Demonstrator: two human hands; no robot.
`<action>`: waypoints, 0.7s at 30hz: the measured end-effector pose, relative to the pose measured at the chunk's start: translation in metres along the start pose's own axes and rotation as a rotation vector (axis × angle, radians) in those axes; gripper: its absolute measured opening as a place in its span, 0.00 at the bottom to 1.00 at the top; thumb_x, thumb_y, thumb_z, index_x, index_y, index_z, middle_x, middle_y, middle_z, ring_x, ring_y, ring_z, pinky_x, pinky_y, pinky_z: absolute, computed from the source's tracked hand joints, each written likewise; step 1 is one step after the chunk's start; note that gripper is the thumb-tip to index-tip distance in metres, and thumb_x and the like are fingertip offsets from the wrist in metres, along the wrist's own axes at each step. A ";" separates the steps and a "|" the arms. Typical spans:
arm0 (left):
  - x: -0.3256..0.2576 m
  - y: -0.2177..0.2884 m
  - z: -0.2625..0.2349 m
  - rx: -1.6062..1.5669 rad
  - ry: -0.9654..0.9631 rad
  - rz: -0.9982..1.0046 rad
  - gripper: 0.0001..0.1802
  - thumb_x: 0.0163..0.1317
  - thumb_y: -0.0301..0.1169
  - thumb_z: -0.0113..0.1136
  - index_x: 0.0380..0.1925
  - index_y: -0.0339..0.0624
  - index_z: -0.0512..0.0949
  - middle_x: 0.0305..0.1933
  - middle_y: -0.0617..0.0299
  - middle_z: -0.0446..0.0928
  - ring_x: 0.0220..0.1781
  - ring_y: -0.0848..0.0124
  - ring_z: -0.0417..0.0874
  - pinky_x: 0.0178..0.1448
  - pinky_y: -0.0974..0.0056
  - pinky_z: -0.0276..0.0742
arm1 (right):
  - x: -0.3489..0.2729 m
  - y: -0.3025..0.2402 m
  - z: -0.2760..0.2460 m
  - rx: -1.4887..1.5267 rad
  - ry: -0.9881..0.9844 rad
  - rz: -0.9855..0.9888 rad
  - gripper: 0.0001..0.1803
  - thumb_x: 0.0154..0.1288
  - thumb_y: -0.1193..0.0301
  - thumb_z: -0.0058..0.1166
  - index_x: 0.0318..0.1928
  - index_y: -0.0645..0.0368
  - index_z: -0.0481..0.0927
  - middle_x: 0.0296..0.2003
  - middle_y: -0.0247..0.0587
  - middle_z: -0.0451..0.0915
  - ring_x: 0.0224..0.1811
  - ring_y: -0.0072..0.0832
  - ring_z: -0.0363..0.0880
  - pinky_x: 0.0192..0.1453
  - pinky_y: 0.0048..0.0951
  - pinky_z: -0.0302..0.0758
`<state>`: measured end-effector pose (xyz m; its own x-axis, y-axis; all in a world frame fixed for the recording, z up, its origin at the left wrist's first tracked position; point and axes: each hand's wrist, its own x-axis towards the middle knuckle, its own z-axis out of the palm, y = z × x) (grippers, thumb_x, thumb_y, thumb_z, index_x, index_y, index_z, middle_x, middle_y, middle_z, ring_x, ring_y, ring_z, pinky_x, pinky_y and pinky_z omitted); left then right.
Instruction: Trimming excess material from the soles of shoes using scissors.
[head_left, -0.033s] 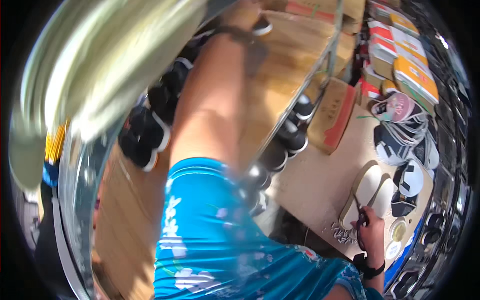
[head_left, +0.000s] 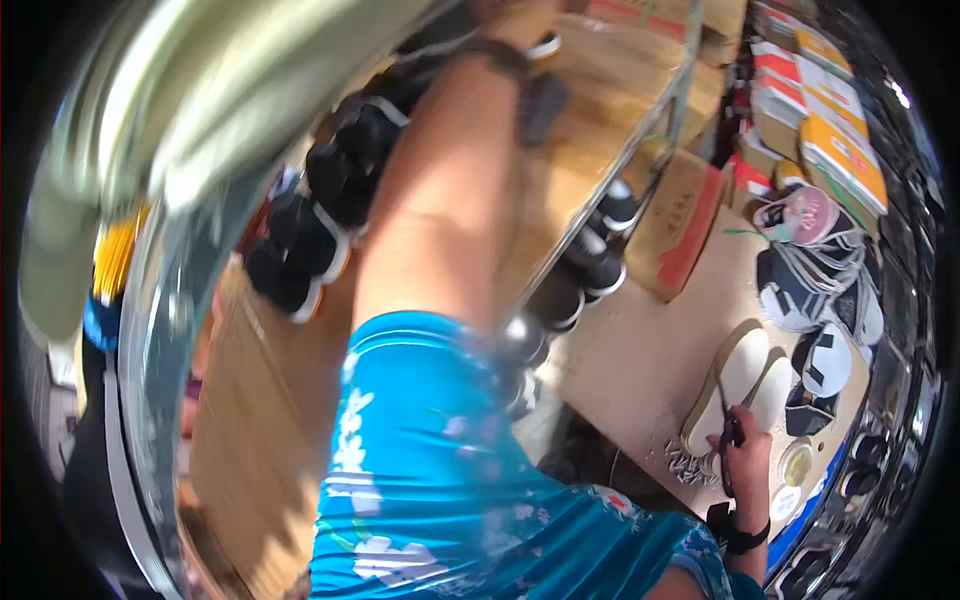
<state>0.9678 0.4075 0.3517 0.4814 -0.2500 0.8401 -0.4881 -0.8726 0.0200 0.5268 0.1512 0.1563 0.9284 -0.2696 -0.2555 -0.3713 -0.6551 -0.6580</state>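
A pair of cream shoe soles (head_left: pixel 742 365) lies side by side on the tan surface (head_left: pixel 640 370), toward the right of the view. The right hand (head_left: pixel 745 455) is curled around a slim dark-handled tool (head_left: pixel 733 432) at their near ends; the thin shaft runs over the left-hand sole, though whether it touches cannot be told. The left hand cannot be made out with certainty, so its state cannot be told.

Against the picture just before, the view shifts slightly while hand, tool and soles keep nearly the same arrangement, so work on the soles seems little altered.

Small pale bits (head_left: pixel 685 466) are scattered just beside the soles. To the right stand a round tin (head_left: pixel 797 462) and a black-and-white shoe (head_left: pixel 822 362); farther up is a heap of grey laces (head_left: pixel 835 262) beside a pink shoe part (head_left: pixel 805 212).

Dark characters mark the brown cardboard box (head_left: pixel 672 225) with its red band, and the orange-and-white boxes (head_left: pixel 845 165) carry bold print; all of it is too small or blurred to read surely.

Farther left, a bare limb (head_left: pixel 430 230) extends from blue floral cloth (head_left: pixel 410 420), past black sneakers (head_left: pixel 300 250).
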 end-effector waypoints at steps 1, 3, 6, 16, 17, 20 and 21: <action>-0.003 0.000 0.033 -0.374 -0.129 -0.267 0.21 0.48 0.45 0.60 0.40 0.47 0.77 0.43 0.54 0.77 0.46 0.58 0.75 0.47 0.58 0.70 | 0.005 0.012 0.006 0.067 0.014 -0.010 0.28 0.43 0.76 0.65 0.49 0.60 0.73 0.23 0.43 0.77 0.24 0.28 0.76 0.30 0.30 0.72; -0.056 0.060 -0.016 -0.427 -0.217 -0.280 0.20 0.48 0.44 0.60 0.39 0.45 0.78 0.42 0.52 0.77 0.46 0.57 0.76 0.47 0.57 0.71 | 0.010 0.027 0.008 0.360 -0.124 0.211 0.28 0.50 0.72 0.61 0.54 0.60 0.69 0.17 0.37 0.72 0.16 0.24 0.71 0.20 0.25 0.66; -0.104 0.131 -0.095 -0.581 -0.374 -0.255 0.19 0.49 0.41 0.58 0.35 0.37 0.79 0.38 0.46 0.78 0.43 0.52 0.78 0.47 0.54 0.73 | 0.006 0.032 0.017 0.704 -0.325 0.137 0.27 0.59 0.66 0.53 0.57 0.60 0.65 0.14 0.30 0.68 0.09 0.17 0.63 0.12 0.17 0.57; -0.354 0.293 -0.159 -1.452 -1.347 0.162 0.20 0.51 0.41 0.61 0.37 0.36 0.75 0.34 0.48 0.75 0.41 0.52 0.76 0.46 0.54 0.71 | -0.050 0.187 0.042 1.031 -0.480 0.067 0.30 0.63 0.55 0.41 0.56 0.67 0.65 0.24 0.34 0.71 0.22 0.16 0.66 0.26 0.18 0.63; -0.383 0.299 -0.163 -1.419 -1.379 0.148 0.19 0.51 0.41 0.60 0.35 0.36 0.76 0.33 0.48 0.76 0.41 0.52 0.76 0.45 0.53 0.72 | -0.055 0.181 0.042 1.093 -0.551 0.038 0.30 0.64 0.54 0.40 0.56 0.67 0.64 0.21 0.34 0.71 0.18 0.16 0.64 0.21 0.17 0.61; -0.441 0.307 -0.161 -1.285 -1.523 0.170 0.18 0.50 0.42 0.60 0.30 0.36 0.78 0.31 0.47 0.77 0.39 0.51 0.77 0.42 0.53 0.72 | -0.072 0.166 0.062 1.148 -0.560 0.024 0.31 0.63 0.52 0.41 0.56 0.67 0.63 0.14 0.32 0.69 0.10 0.15 0.61 0.14 0.15 0.55; -0.455 0.312 -0.158 -1.167 -1.636 0.223 0.18 0.50 0.42 0.59 0.28 0.36 0.78 0.29 0.47 0.77 0.37 0.50 0.78 0.41 0.52 0.73 | -0.078 0.169 0.070 1.152 -0.487 0.028 0.32 0.63 0.51 0.42 0.56 0.67 0.63 0.12 0.32 0.67 0.08 0.15 0.59 0.11 0.14 0.52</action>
<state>0.4814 0.3154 0.0609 0.1083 -0.9496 -0.2940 -0.4422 -0.3109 0.8413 0.3928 0.1107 0.0158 0.9189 0.1761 -0.3530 -0.3945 0.4112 -0.8218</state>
